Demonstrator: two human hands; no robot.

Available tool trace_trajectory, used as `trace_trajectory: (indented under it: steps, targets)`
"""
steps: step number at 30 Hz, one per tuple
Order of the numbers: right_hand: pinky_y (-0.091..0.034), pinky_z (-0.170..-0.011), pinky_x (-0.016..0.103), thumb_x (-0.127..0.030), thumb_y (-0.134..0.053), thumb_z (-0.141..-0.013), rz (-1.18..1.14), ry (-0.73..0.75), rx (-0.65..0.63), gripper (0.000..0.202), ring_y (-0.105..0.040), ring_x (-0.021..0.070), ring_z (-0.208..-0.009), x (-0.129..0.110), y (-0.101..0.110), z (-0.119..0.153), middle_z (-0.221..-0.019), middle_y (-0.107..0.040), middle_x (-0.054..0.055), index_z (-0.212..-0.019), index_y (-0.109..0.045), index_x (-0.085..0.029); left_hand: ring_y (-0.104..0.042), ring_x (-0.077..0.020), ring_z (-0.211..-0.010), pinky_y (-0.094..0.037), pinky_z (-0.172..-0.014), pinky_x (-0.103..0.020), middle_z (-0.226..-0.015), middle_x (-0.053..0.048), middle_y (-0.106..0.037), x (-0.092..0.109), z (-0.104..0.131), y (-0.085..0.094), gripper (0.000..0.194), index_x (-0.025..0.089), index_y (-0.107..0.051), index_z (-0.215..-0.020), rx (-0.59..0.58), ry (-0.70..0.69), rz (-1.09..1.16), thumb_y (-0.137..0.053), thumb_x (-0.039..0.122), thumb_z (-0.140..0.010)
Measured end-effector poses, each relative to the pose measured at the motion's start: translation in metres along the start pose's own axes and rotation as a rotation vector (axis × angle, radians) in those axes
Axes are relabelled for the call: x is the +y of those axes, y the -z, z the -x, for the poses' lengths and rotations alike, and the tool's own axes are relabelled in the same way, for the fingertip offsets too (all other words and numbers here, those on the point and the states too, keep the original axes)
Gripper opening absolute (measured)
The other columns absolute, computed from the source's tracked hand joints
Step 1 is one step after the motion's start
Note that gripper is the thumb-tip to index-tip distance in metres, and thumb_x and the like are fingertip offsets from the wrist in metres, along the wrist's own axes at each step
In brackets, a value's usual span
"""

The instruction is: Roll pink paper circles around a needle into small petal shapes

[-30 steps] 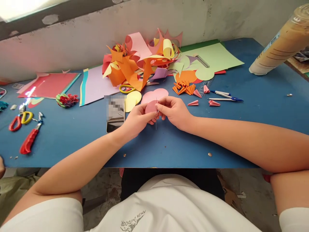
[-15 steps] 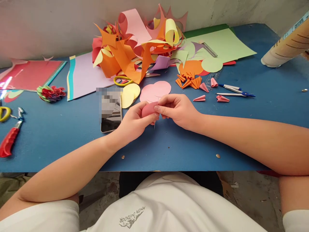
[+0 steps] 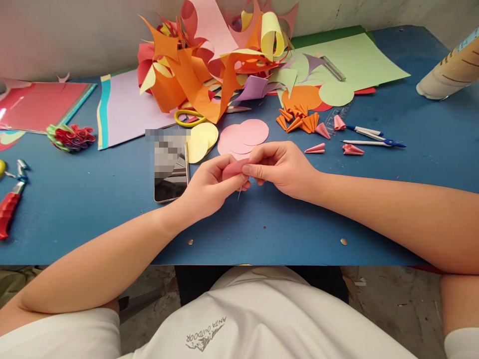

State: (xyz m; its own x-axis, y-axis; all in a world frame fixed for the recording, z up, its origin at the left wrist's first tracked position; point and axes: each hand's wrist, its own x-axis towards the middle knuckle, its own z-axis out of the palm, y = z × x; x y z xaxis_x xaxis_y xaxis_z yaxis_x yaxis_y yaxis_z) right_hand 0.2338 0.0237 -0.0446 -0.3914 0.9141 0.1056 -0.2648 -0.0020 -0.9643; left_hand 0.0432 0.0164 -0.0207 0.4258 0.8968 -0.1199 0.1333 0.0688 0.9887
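A curled pink paper piece (image 3: 233,170) is pinched between my two hands above the table's front half. My left hand (image 3: 215,183) grips its left side, thumb on the near edge. At its right end, my right hand (image 3: 279,167) has thumb and forefinger closed on the paper. A thin needle-like pin (image 3: 240,193) sticks down below the left fingertips; its upper part is hidden. Just behind the hands lie pink paper circles (image 3: 243,135), with yellow paper circles (image 3: 202,142) to their left. Folded pink cones (image 3: 315,148) lie right of my right hand.
A phone (image 3: 170,190) lies left of my left hand. Orange paper cones (image 3: 299,119), a blue-and-white compass (image 3: 377,141) and a bottle (image 3: 447,75) stand or lie at right. Paper scraps (image 3: 209,65) pile behind, over yellow-handled scissors (image 3: 189,118). A red-handled cutter (image 3: 9,209) is far left.
The curled pink paper has been pressed flatter and narrower between my fingers. My right hand has shifted slightly right, and the whole view has moved a little.
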Motion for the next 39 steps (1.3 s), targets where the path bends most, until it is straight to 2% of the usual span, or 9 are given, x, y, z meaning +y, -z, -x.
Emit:
trace_trajectory:
  steps: [5,13,17,21,24,28,32,37,39]
  targets:
    - [-0.052,-0.055,0.026,-0.053,-0.093,-0.074,0.022,0.002,0.008,0.044,-0.064,0.0130,-0.059,0.0005,-0.0015,0.0004,-0.065,-0.070,0.002,-0.072,-0.070,-0.015,-0.066,-0.0148,-0.071,-0.055,-0.069,-0.027,-0.074,-0.002,-0.073,-0.0001,0.0027,-0.0035,0.017,0.017,-0.066,-0.075,0.047,-0.078,-0.103,-0.077,0.027,-0.085]
    - [-0.051,-0.054,0.024,-0.046,-0.094,-0.075,-0.003,0.028,0.001,0.040,-0.065,0.0124,-0.059,0.0039,0.0004,0.0020,-0.065,-0.070,0.001,-0.069,-0.068,-0.016,-0.063,-0.0137,-0.069,-0.052,-0.068,-0.026,-0.070,0.000,-0.069,-0.0023,0.0025,-0.0006,0.009,0.018,-0.069,-0.077,0.024,-0.068,-0.103,-0.070,0.019,-0.086]
    - [-0.049,-0.053,0.025,-0.046,-0.098,-0.067,0.001,0.006,0.025,0.043,-0.062,0.0116,-0.057,0.0004,-0.0002,0.0016,-0.064,-0.070,0.001,-0.066,-0.068,-0.016,-0.064,-0.0157,-0.074,-0.053,-0.072,-0.029,-0.077,-0.001,-0.071,-0.0050,0.0047,0.0005,0.008,0.018,-0.071,-0.084,0.052,-0.113,-0.189,-0.073,0.025,-0.088]
    - [-0.048,-0.052,0.025,-0.047,-0.098,-0.066,0.023,-0.015,0.045,0.041,-0.059,0.0112,-0.056,-0.0046,-0.0012,0.0018,-0.066,-0.070,0.001,-0.065,-0.070,-0.017,-0.064,-0.0167,-0.072,-0.052,-0.069,-0.029,-0.075,-0.001,-0.071,-0.0070,0.0050,0.0016,0.019,0.018,-0.070,-0.083,0.095,-0.109,-0.210,-0.081,0.033,-0.084]
    - [-0.050,-0.054,0.026,-0.042,-0.096,-0.071,0.030,-0.022,0.045,0.035,-0.059,0.0115,-0.056,-0.0058,-0.0009,0.0029,-0.067,-0.071,0.001,-0.067,-0.072,-0.017,-0.062,-0.0158,-0.069,-0.051,-0.066,-0.028,-0.072,-0.001,-0.069,-0.0082,0.0046,0.0022,0.021,0.018,-0.069,-0.080,0.102,-0.093,-0.202,-0.081,0.035,-0.085]
    - [-0.052,-0.056,0.026,-0.034,-0.090,-0.080,0.037,0.000,0.018,0.026,-0.061,0.0112,-0.057,-0.0032,-0.0001,0.0042,-0.069,-0.072,0.001,-0.071,-0.074,-0.016,-0.064,-0.0162,-0.071,-0.051,-0.068,-0.029,-0.072,-0.001,-0.070,-0.0084,0.0050,0.0018,0.013,0.018,-0.071,-0.081,0.094,-0.080,-0.171,-0.077,0.028,-0.087]
    - [-0.053,-0.056,0.024,-0.031,-0.093,-0.077,0.023,0.039,0.022,0.023,-0.061,0.0106,-0.059,-0.0002,-0.0020,0.0048,-0.070,-0.072,0.001,-0.073,-0.075,-0.016,-0.064,-0.0158,-0.072,-0.051,-0.071,-0.029,-0.073,-0.001,-0.071,-0.0063,0.0047,0.0007,0.010,0.018,-0.073,-0.080,0.099,-0.070,-0.135,-0.074,0.024,-0.088]
    - [-0.054,-0.057,0.025,-0.037,-0.093,-0.077,0.085,0.057,0.081,0.026,-0.063,0.0122,-0.061,0.0017,-0.0029,0.0058,-0.070,-0.072,0.001,-0.080,-0.078,-0.016,-0.064,-0.0156,-0.072,-0.052,-0.073,-0.029,-0.072,0.000,-0.071,-0.0061,0.0033,0.0006,0.009,0.018,-0.074,-0.080,0.095,-0.066,-0.049,-0.073,0.023,-0.088]
    - [-0.053,-0.057,0.025,-0.033,-0.093,-0.076,0.094,0.054,0.087,0.024,-0.063,0.0120,-0.061,0.0020,-0.0021,0.0061,-0.071,-0.073,0.001,-0.080,-0.078,-0.015,-0.063,-0.0154,-0.073,-0.051,-0.073,-0.028,-0.073,0.000,-0.071,-0.0071,0.0036,0.0011,0.010,0.018,-0.074,-0.080,0.079,-0.073,-0.038,-0.073,0.023,-0.088]
